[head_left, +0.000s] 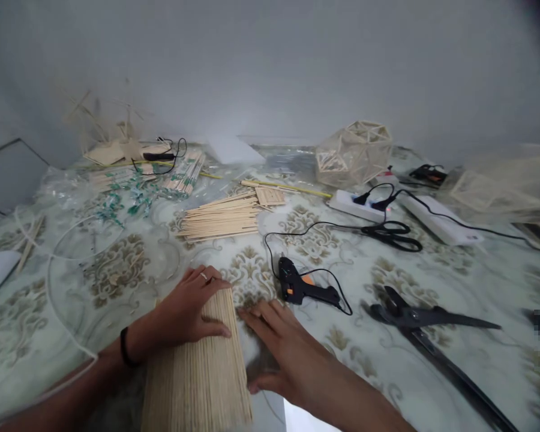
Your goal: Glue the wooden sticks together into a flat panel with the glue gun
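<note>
A flat row of thin wooden sticks [202,372], laid side by side, lies at the near edge of the table. Across its far part rests my left hand [189,306], fingers bent over the far end and thumb apart on the sticks. My right hand [283,348] is just off the right edge of the row, fingers extended and thumb at or close to that edge. It holds nothing that I can see. A black glue gun [299,285] with its cable lies beyond my right hand. Under my right wrist a bright white sheet [303,417] shows partly.
Loose sticks [222,216] lie mid-table, with packaged sticks [184,174] behind them. Black scissors [393,235], a power strip [360,205] and large metal snips [414,318] are at the right. Stick-frame models [355,153] stand at the back. A white cable [54,288] trails over my left forearm.
</note>
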Available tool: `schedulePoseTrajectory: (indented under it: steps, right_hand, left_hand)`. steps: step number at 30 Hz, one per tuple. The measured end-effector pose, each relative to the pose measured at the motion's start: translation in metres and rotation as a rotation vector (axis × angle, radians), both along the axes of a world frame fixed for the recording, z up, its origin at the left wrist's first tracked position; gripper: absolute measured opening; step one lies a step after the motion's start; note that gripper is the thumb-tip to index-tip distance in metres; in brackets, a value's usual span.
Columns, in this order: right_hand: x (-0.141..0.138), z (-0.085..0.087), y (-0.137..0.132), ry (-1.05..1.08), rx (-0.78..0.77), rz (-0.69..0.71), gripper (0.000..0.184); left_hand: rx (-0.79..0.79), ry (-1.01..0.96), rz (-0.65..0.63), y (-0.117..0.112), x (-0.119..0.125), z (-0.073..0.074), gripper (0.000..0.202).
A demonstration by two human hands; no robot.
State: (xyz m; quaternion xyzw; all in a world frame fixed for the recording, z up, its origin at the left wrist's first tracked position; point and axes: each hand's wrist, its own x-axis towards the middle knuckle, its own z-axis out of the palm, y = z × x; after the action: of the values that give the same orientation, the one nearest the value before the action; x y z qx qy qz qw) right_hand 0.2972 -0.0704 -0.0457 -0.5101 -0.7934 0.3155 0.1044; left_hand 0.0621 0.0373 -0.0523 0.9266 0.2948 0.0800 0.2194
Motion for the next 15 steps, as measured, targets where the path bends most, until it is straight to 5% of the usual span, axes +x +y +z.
schedulePoseTrajectory:
  steps: [8,15]
  right_hand:
    - [0.005,-0.022,-0.004,0.057,0.05,-0.013,0.096]
    - [0.004,-0.019,-0.006,0.067,0.047,-0.012,0.096]
  left_hand:
    - [0.016,-0.042,-0.028,-0.001,-0.002,-0.006,0.075]
    - [0.01,-0.057,-0.03,0.002,-0.001,-0.009,0.072]
